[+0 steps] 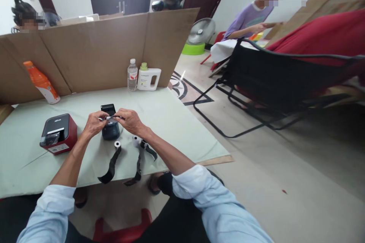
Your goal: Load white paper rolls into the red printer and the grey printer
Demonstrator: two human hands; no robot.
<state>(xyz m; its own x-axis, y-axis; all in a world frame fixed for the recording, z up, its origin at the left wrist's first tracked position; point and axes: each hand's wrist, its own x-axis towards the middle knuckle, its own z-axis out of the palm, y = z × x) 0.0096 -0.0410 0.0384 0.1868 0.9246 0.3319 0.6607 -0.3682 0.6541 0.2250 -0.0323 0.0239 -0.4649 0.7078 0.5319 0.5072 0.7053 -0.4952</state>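
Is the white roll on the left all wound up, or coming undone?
Partly undone: a long black strip trails from the white roll across the table.

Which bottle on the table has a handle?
The white bottle with the green cap; the clear bottle beside it and the orange bottle have none.

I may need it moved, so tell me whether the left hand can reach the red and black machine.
Probably yes: the machine sits left of the left hand, nothing visibly between them, though that hand and the right hand hold a small item.
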